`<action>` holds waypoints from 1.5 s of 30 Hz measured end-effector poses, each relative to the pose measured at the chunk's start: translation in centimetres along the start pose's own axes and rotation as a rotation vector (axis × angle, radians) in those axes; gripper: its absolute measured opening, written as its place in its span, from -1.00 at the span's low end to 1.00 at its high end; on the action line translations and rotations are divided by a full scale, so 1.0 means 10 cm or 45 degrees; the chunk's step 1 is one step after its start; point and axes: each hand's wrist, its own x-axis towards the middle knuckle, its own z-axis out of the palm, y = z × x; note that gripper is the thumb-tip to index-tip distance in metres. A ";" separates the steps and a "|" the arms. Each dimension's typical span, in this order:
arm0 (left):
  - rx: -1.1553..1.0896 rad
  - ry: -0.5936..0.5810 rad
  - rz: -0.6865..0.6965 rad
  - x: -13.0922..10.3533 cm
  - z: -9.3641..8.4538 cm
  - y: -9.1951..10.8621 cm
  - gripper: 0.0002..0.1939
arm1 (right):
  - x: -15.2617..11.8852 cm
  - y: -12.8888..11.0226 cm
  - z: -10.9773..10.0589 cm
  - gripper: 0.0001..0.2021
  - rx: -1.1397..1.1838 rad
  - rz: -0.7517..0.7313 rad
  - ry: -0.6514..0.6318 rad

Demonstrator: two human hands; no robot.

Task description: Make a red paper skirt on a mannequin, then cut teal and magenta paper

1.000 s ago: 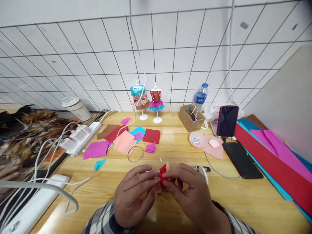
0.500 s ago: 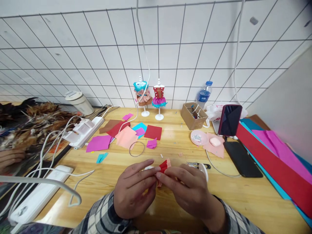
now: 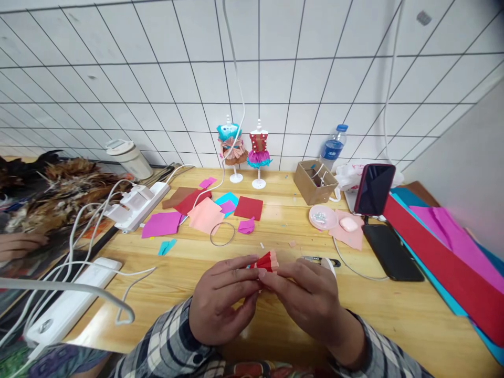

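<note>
A small pleated piece of red and pink paper (image 3: 268, 261) is pinched between both hands, low in the middle of the head view. My left hand (image 3: 226, 302) grips its left side, fingers pressed together over it. From the right, my right hand (image 3: 309, 302) closes thumb and fingertips on its lower right edge. Part of the piece is hidden by the fingers. Just beyond my right hand lie a dark clip-like tool (image 3: 334, 262) and a white round object (image 3: 328, 266), both partly covered.
Behind the hands are coloured paper squares (image 3: 248, 208), a metal ring (image 3: 222, 234) and two small dressed mannequins (image 3: 259, 149). Rightward are a cardboard box (image 3: 314, 184), bead dish (image 3: 323, 217) and phones (image 3: 392, 252). Cables, power strips (image 3: 74, 299) and another person's hand (image 3: 21, 247) are left.
The red and pink piece has turned and shows more of its pleats. Both hands have shifted slightly right in the view, and the camera view has moved a little.
</note>
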 end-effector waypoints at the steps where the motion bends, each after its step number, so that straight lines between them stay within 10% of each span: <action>1: -0.001 0.005 -0.004 0.00 0.00 0.01 -0.73 | 0.00 -0.01 0.01 -0.79 0.013 0.034 -0.003; 8: -0.106 0.074 -0.153 0.07 0.04 0.08 -0.75 | 0.02 -0.10 0.15 -0.95 0.650 0.605 0.035; 18: -0.349 0.075 -0.615 0.01 0.20 0.06 -0.87 | 0.04 -0.11 0.36 -0.67 2.029 1.759 0.053; 24: -0.365 -0.197 -0.777 -0.02 0.13 -0.13 -0.80 | 0.06 -0.04 0.29 -0.72 2.040 1.789 0.266; 32: -0.883 -0.122 -0.930 0.17 0.09 -0.08 -0.66 | 0.13 -0.05 0.24 -0.75 1.996 1.844 0.226; 39: -0.352 0.028 -0.732 0.20 0.18 0.01 -0.89 | 0.11 -0.11 0.32 -0.77 1.967 1.785 0.336; 45: -0.540 -0.130 -0.767 0.18 0.07 -0.02 -0.81 | 0.00 0.02 0.24 -0.80 1.341 1.467 0.411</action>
